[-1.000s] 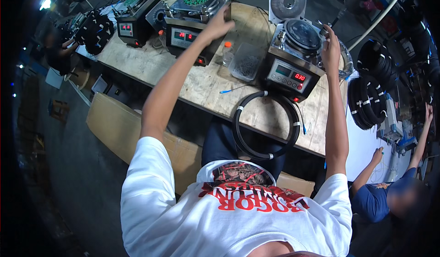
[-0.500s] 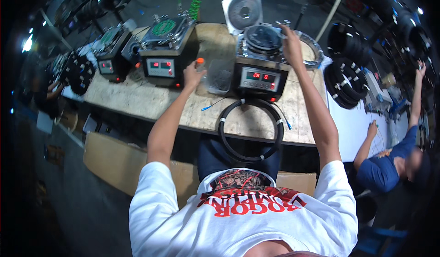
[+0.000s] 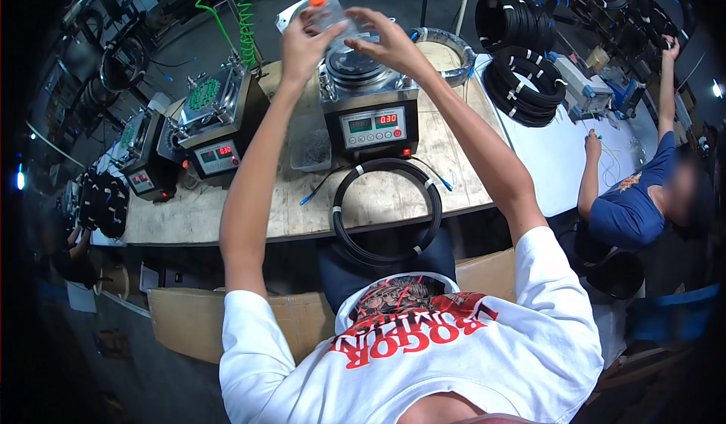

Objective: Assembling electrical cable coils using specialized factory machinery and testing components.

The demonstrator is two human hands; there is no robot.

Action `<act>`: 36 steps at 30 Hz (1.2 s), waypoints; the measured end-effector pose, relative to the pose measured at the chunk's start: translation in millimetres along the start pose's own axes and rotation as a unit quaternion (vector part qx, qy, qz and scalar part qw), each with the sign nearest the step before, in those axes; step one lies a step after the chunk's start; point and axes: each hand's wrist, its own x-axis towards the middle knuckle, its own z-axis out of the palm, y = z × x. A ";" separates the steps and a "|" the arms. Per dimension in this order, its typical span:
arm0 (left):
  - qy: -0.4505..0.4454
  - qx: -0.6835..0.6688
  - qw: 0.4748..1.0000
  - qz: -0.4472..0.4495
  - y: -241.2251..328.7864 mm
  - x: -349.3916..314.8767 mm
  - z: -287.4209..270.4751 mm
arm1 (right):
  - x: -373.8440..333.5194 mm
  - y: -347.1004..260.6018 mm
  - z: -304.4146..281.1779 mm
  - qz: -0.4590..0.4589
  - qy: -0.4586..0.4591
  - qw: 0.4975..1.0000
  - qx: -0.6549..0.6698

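Up over the nearest polishing-type machine, my left hand is closed around a clear bottle with an orange cap. My right hand is just right of the bottle, fingers apart and curved, holding nothing that I can make out. Below both hands lies the machine's round dark plate. A pale square plate behind is mostly hidden by my left hand and the bottle. In front of the machine, a black cable coil with white ties hangs over the table edge.
A clear plastic tub sits left of the machine. Further left stand two similar machines with green round tops. Black cable coils lie on the right-hand white table, where another person works.
My left hand has lifted the orange-capped bottle from the table to above the machine. My right hand has come left toward it from the machine's right side. The view has shifted.
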 end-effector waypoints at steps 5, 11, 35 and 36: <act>-0.061 -0.200 0.974 -0.088 1.0 3.1 44.7 | 6.9 10.3 -23.3 0.045 0.069 0.995 -0.062; 0.064 -0.014 0.989 -0.136 -40.0 -11.8 19.4 | -8.0 42.5 -56.6 0.042 -0.067 0.910 -0.407; 0.170 0.079 0.967 -0.170 -92.0 -47.5 25.2 | 76.1 30.3 51.2 -0.243 -0.189 0.706 -0.638; 0.167 0.107 0.964 -0.177 -90.8 -47.0 23.9 | 79.4 33.9 47.6 -0.245 -0.186 0.707 -0.637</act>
